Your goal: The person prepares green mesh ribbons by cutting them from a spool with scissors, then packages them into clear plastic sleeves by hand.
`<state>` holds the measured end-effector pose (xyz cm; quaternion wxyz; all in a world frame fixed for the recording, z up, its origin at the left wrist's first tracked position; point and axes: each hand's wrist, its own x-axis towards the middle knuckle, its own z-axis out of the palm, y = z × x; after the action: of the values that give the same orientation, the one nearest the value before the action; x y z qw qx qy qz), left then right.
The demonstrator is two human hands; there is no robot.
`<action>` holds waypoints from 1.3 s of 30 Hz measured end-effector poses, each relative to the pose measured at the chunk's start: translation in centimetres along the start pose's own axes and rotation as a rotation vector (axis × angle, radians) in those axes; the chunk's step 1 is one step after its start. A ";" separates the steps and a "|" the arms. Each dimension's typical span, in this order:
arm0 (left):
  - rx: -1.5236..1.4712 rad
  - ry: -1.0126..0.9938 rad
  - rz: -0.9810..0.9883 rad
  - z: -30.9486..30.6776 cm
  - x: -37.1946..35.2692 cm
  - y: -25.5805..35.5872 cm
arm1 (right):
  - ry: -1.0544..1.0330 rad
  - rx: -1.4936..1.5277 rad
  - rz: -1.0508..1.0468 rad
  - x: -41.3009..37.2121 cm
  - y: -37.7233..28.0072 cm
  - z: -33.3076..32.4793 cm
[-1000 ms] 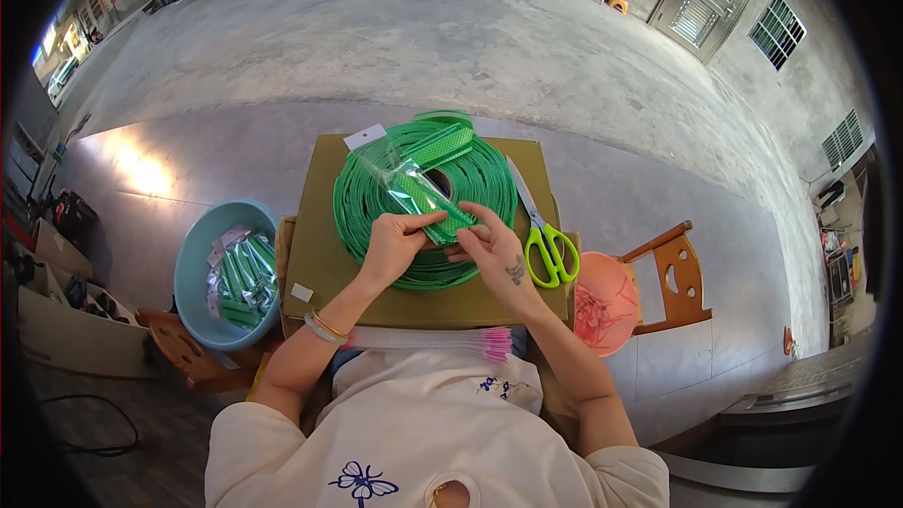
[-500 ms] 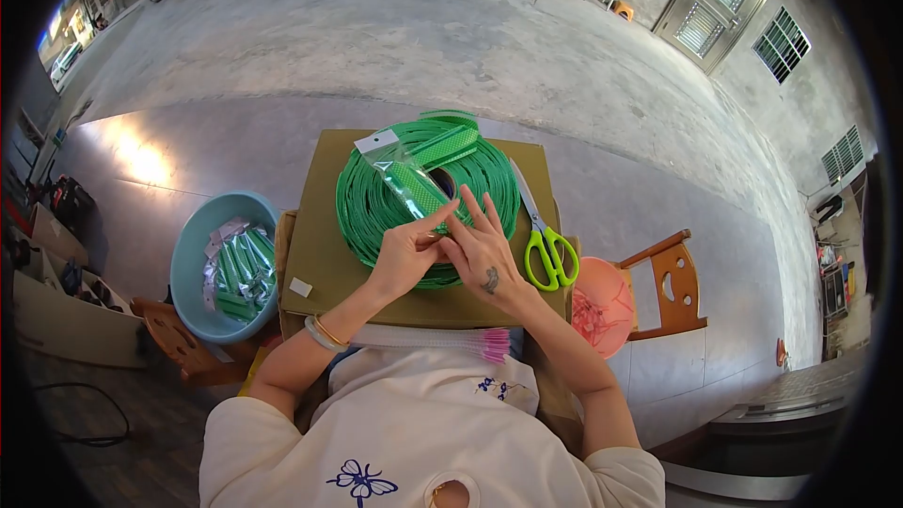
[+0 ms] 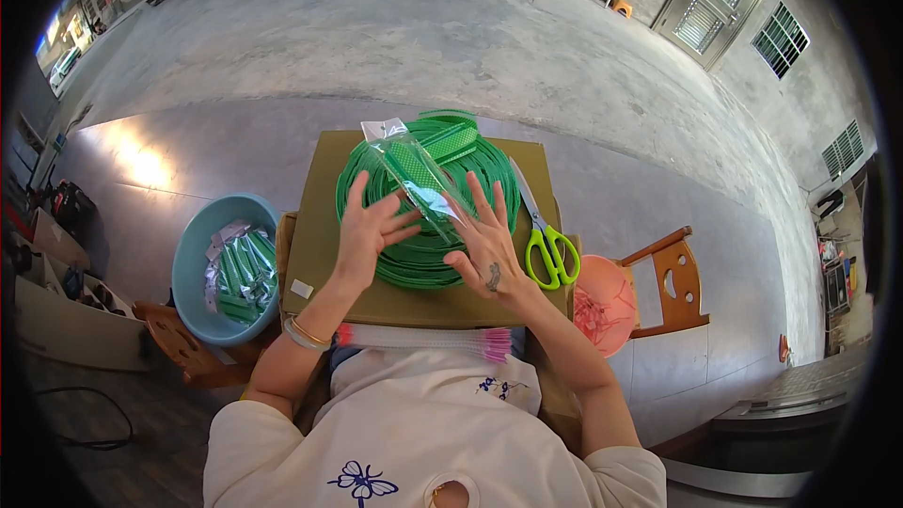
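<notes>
We see the left hand (image 3: 362,230) open, fingers splayed, palm down on the green strap coil (image 3: 489,179); the right hand (image 3: 484,243) is open too, fingers spread flat on the coil's near side; neither hand grips anything. A clear packet (image 3: 414,174) with a green dotted strip inside lies slantwise across the top of the coil, between the two hands, its white header at 11 o'clock; the right fingertips (image 3: 467,199) touch its near end, and the left thumb is just beside it; whether the thumb touches we cannot tell. The coil sits on a cardboard box (image 3: 315,259); green-handled scissors (image 3: 547,246) lie at 3 o'clock of the coil, on the box edge; a blue basin (image 3: 193,254) with more green packets (image 3: 240,277) is at 9 o'clock of the box; a pink bowl (image 3: 602,306) sits at 4 o'clock, near a wooden chair (image 3: 673,277); a bundle of pink-tipped ties (image 3: 423,337) lies at 6 o'clock, along the box's near edge.
</notes>
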<state>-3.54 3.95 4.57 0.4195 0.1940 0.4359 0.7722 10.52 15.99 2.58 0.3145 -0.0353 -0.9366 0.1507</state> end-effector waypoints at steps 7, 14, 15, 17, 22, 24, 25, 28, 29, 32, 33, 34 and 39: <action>0.071 0.087 0.055 -3.3 6.7 1.0 | 0.123 0.041 -0.168 -1.2 -0.9 -1.0; 0.226 -0.116 0.107 -1.5 5.8 1.7 | 0.162 0.902 0.669 0.5 -1.4 -1.4; 0.162 -0.124 0.064 -0.8 5.6 1.7 | 0.159 1.015 0.708 0.4 -1.3 -1.1; 0.036 -0.134 -0.024 1.1 4.3 2.0 | 0.147 1.245 0.781 0.4 -1.2 -0.6; 0.212 -0.386 -0.559 1.1 -0.6 -2.2 | 0.294 0.904 0.833 -0.1 -0.6 0.1; 0.163 -0.323 -0.587 0.5 -1.4 -3.6 | 0.128 0.562 0.860 -0.7 -0.5 0.0; 0.138 -0.290 -0.596 0.4 -1.6 -4.0 | 0.143 0.393 0.746 -1.0 -0.7 -0.2; 0.141 -0.256 -0.629 0.2 -2.2 -3.8 | 0.092 0.140 0.550 -2.1 -1.9 -1.6; 0.140 -0.255 -0.636 0.2 -2.4 -3.7 | -0.022 0.178 0.487 -2.5 -2.0 -1.9; 0.152 -0.235 -0.653 0.3 -2.7 -3.5 | -0.259 0.238 0.388 -3.4 -2.6 -2.7; 0.149 -0.244 -0.647 0.2 -2.6 -3.8 | -0.276 0.217 0.387 -3.4 -2.6 -2.6; 0.146 -0.251 -0.638 -0.2 -2.6 -4.3 | -0.295 0.197 0.383 -3.4 -2.5 -2.5; 0.164 -0.229 -0.611 -0.1 -2.6 -4.5 | -0.279 0.150 0.327 -3.6 -2.5 -1.8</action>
<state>0.01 2.99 0.86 0.6609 0.1728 0.4847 0.5463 14.55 13.48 2.60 0.1551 -0.1421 -0.9389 0.2724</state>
